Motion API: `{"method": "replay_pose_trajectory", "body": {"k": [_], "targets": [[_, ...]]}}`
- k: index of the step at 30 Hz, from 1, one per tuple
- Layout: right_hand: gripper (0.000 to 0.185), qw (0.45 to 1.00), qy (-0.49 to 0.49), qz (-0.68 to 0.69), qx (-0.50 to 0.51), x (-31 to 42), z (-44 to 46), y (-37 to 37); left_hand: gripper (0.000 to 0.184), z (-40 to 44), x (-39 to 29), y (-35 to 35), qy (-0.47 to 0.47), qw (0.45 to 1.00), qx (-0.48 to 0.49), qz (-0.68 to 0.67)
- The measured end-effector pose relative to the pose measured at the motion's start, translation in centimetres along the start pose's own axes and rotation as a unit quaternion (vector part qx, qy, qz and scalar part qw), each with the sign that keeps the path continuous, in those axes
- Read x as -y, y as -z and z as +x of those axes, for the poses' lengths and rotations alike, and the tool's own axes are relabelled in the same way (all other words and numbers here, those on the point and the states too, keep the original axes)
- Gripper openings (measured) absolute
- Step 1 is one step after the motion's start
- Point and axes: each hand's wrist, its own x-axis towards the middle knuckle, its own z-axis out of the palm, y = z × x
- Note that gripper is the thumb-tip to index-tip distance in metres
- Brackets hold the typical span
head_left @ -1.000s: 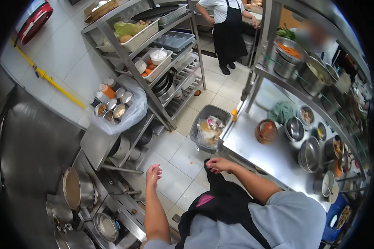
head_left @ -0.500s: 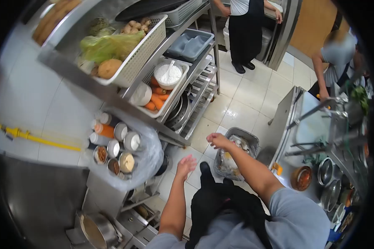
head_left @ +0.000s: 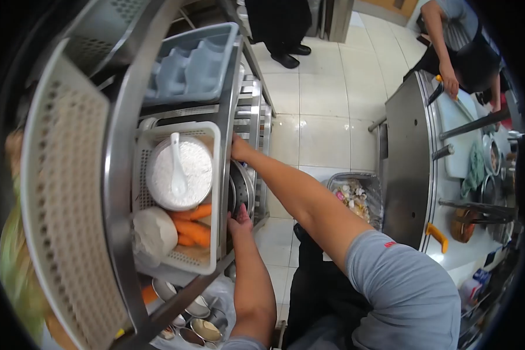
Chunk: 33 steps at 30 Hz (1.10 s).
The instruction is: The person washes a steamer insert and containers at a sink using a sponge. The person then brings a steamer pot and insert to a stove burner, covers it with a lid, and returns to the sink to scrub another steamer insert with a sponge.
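Both my hands reach into the level below the top tier of a steel rack. My left hand [head_left: 240, 221] is beside round metal pans [head_left: 242, 186], one of them perforated like a colander. Its visible fingers are stretched out; whether they touch the rim I cannot tell. My right hand [head_left: 238, 148] is farther along the same shelf, its fingers hidden behind the rack's edge. Just above them stands a white basket [head_left: 214, 192] holding a bowl of white powder [head_left: 195, 175] with a white spoon [head_left: 178, 175], carrots [head_left: 193, 232] and a wrapped white container [head_left: 156, 236].
A blue-grey divided tray [head_left: 186, 70] sits farther along the rack. On the floor stands a lined bin [head_left: 374, 201] with food scraps. At right is a steel counter [head_left: 411, 169], where another person's hand [head_left: 449, 81] holds a knife. Someone in black shoes [head_left: 284, 60] stands ahead.
My view has turned and moved closer to the rack. Both hands, stretched out over the floor before, are now in at the lower shelf by the pans.
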Motion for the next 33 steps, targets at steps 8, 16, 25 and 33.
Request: {"method": "replay_pose_trajectory", "body": {"k": [8,16,25,33], "targets": [[0.038,0.971,-0.12,-0.031,0.205,0.4,-5.6,7.0,0.036,5.9,-0.7,0.8,-0.027,0.999,-0.033,0.003],[0.022,0.867,-0.316,0.323,0.213,-4.0,-17.9,9.3,0.03,4.9,1.3,3.0,-0.055,0.997,-0.043,0.031],[0.032,0.841,-0.25,0.48,0.012,-1.1,-23.1,15.9,0.029,-0.4,3.3,4.0,-0.02,0.994,0.023,0.107],[0.039,0.885,-0.199,0.421,-0.008,8.6,-27.0,22.3,0.033,-8.5,4.5,2.3,-0.085,0.967,0.143,0.195]]}}
